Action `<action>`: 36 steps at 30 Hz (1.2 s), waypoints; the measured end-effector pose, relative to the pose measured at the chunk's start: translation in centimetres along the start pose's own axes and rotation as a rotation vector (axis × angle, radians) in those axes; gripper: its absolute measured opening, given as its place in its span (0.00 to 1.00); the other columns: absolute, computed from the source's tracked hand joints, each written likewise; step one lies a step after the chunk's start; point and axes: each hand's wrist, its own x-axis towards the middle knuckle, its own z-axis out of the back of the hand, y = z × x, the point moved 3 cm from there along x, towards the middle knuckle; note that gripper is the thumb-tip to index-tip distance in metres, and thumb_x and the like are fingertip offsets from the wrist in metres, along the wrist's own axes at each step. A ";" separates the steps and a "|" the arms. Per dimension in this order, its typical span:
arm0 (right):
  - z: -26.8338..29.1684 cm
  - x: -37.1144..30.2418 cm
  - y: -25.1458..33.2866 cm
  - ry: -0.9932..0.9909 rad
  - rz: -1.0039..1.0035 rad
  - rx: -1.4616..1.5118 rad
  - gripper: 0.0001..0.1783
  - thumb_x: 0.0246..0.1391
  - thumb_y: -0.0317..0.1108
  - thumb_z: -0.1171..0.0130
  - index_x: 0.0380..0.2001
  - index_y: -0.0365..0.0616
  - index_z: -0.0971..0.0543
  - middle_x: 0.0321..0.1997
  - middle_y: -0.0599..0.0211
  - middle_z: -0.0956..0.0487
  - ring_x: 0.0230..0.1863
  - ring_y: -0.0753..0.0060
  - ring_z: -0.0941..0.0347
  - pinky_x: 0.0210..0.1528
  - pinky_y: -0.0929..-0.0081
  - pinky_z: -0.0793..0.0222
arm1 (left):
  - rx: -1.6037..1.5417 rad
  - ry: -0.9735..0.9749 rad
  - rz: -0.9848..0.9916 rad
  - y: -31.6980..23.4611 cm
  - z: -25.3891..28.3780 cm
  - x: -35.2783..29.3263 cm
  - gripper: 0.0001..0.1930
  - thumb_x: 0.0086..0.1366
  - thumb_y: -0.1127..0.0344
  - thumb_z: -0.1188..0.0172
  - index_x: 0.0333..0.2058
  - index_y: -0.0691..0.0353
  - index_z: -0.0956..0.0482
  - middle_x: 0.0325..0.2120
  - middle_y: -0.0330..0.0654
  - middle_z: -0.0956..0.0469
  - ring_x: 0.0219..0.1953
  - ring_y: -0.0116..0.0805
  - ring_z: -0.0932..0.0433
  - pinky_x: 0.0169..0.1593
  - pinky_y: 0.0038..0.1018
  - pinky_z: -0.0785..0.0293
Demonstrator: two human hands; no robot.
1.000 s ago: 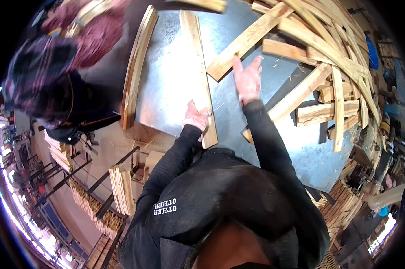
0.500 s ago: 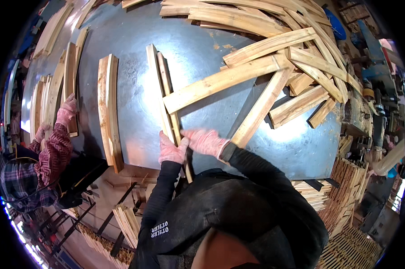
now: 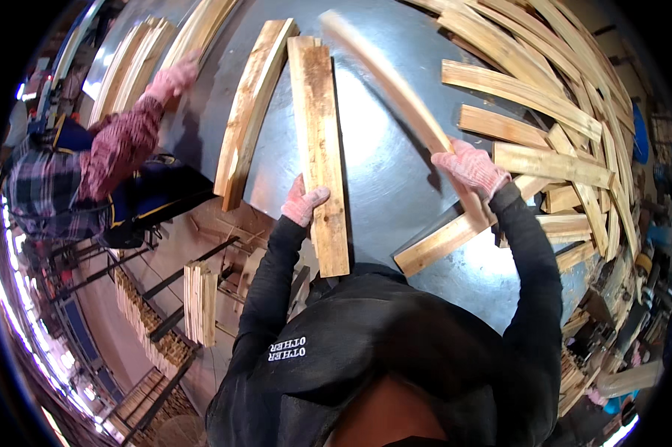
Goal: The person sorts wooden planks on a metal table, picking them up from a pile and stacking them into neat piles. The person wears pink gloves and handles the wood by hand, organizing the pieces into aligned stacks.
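Note:
My left hand (image 3: 304, 203), in a pink knit glove, grips the near part of a pair of long wooden boards (image 3: 325, 149) lying side by side on the metal table. Its thumb rests over their edge. My right hand (image 3: 473, 170), gloved alike, is closed around another wooden board (image 3: 395, 86), which slants up and to the left, its far end blurred by motion. Below that hand, a loose board (image 3: 444, 244) lies diagonally on the table. Left of my left hand is another pair of boards (image 3: 255, 112), flat and close together.
A jumbled pile of boards (image 3: 544, 93) covers the right side of the metal table (image 3: 373, 190). A co-worker's gloved hand (image 3: 173, 78) is beside stacked boards (image 3: 131, 67) at the left. Bundled wood strips (image 3: 200, 302) stand on a rack below the table's near edge.
My right hand has moved right and taken hold of a separate board, now swinging. The boards at my left hand have turned broad face up. The whole view has shifted.

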 end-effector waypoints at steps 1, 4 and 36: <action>-1.1 -0.3 -0.7 -0.045 -0.056 0.140 0.37 0.56 0.58 0.47 0.58 0.40 0.29 0.46 0.46 0.21 0.48 0.50 0.25 0.54 0.64 0.31 | -0.038 0.025 -0.015 -0.9 -1.1 -0.2 0.36 0.55 0.65 0.32 0.60 0.69 0.38 0.45 0.43 0.23 0.45 0.32 0.24 0.52 0.29 0.27; -5.0 0.6 -0.2 -0.275 -0.248 -0.199 0.43 0.56 0.61 0.46 0.63 0.37 0.36 0.55 0.43 0.25 0.56 0.47 0.28 0.58 0.59 0.34 | -0.069 0.024 -0.053 0.3 -2.3 0.1 0.35 0.55 0.65 0.31 0.59 0.69 0.37 0.45 0.42 0.23 0.45 0.30 0.24 0.51 0.29 0.26; 1.1 -17.1 -22.9 -1.066 -1.016 -0.040 0.46 0.44 0.54 0.33 0.59 0.34 0.37 0.58 0.32 0.32 0.59 0.38 0.34 0.60 0.53 0.36 | 1.274 -0.327 0.132 -1.7 -8.0 0.9 0.57 0.52 0.50 0.35 0.69 0.69 0.64 0.63 0.67 0.41 0.61 0.57 0.33 0.63 0.39 0.36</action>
